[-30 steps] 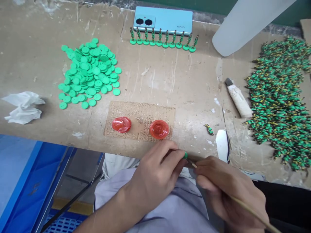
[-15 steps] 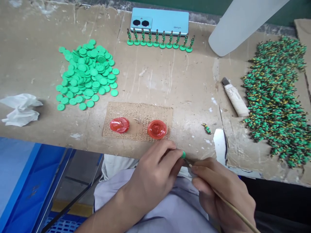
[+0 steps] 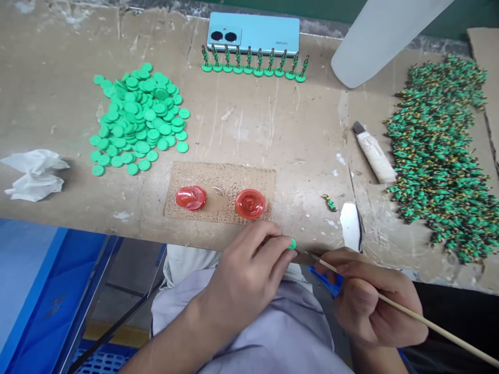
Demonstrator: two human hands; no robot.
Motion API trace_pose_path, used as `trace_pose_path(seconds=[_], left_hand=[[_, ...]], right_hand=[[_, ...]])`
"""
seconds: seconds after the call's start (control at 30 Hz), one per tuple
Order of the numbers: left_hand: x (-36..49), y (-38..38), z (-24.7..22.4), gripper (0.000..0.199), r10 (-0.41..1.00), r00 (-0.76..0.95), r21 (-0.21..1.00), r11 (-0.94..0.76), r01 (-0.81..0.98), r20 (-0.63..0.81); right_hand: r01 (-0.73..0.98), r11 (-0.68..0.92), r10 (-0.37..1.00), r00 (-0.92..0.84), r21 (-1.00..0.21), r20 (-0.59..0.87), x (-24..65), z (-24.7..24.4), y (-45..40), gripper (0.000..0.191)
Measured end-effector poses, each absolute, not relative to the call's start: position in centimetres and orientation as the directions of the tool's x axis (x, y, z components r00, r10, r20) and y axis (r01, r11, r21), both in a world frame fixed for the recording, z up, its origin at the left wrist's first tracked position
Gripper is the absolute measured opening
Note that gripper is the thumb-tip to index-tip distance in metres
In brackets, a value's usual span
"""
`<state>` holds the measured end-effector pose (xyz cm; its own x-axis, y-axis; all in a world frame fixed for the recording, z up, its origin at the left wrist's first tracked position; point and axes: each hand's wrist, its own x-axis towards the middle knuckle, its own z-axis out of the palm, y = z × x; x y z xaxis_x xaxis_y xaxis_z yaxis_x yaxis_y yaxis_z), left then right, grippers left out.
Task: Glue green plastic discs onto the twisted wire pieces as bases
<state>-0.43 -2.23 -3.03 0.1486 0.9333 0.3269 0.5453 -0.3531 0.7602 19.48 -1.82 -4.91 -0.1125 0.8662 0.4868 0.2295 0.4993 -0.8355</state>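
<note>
1. The left hand [image 3: 247,270] pinches a green disc [image 3: 292,243] between thumb and fingers, at the near edge of the surface [image 3: 312,119].
2. The right hand [image 3: 385,283] grips a thin brush [image 3: 440,328] between thumb and fingers; the brush's tip points at the disc and sits just beside it.
3. Beyond the left hand, a board [image 3: 218,171] bears two small red cups: the left cup [image 3: 191,198] and the right cup [image 3: 250,203], the latter nearest that hand.
4. One loose figure [image 3: 329,202] lies beyond the right hand, near a wrapped tool [image 3: 376,156].
5. Many more figures form a heap [image 3: 440,161] at the right.
6. A pile of green discs [image 3: 140,119] lies at the left, with a crumpled tissue [image 3: 37,174] near it.
7. Ten figures on green bases stand in a row [image 3: 259,62] before a phone [image 3: 268,34], left of a white cylinder [image 3: 374,52].
</note>
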Motion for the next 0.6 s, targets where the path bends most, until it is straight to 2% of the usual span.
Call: trace_pose_path(seconds=[0.6], left_hand=[[-0.43, -2.05, -3.09, 0.006, 0.929, 0.146, 0.758, -0.363, 0.542, 0.34]], right_hand=[[0.296, 0.485, 0.874, -0.202, -0.823, 0.442, 19.86, -5.12, -1.77, 0.014]])
